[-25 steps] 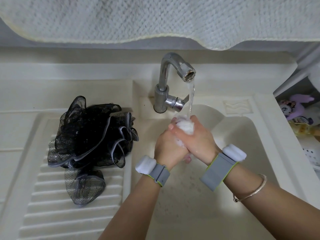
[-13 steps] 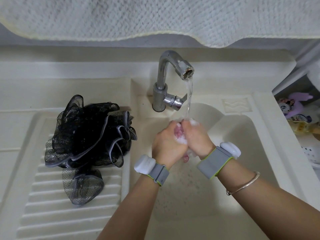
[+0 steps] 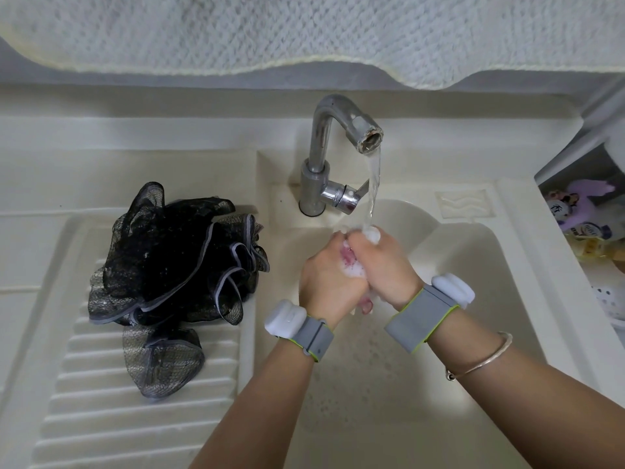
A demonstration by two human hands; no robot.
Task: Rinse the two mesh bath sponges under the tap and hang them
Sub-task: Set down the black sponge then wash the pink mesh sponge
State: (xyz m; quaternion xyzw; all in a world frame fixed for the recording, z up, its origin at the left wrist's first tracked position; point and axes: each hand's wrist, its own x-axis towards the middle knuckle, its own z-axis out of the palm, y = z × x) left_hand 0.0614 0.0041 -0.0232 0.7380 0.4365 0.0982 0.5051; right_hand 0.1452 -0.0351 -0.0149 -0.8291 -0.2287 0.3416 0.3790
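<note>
A black mesh bath sponge (image 3: 176,258) with grey edging lies on the ribbed draining board (image 3: 135,418), left of the basin. Under the running tap (image 3: 324,147), my left hand (image 3: 326,279) and my right hand (image 3: 385,265) are pressed together around a small pink-and-white mesh sponge (image 3: 350,262). Only a bit of that sponge and some white foam show between the palms; the rest is hidden. The water stream (image 3: 372,191) lands on the top of my right hand. Both wrists carry grey bands with white units.
The cream sink basin (image 3: 473,265) lies below the hands. A white textured towel (image 3: 304,28) hangs across the top of the view. At the right edge, a shelf holds a purple toy (image 3: 581,218) and small bottles.
My hands have shifted a little under the stream while squeezing the sponge. The white clump that stuck out on top is now mostly tucked between the palms. The black sponge has not moved.
</note>
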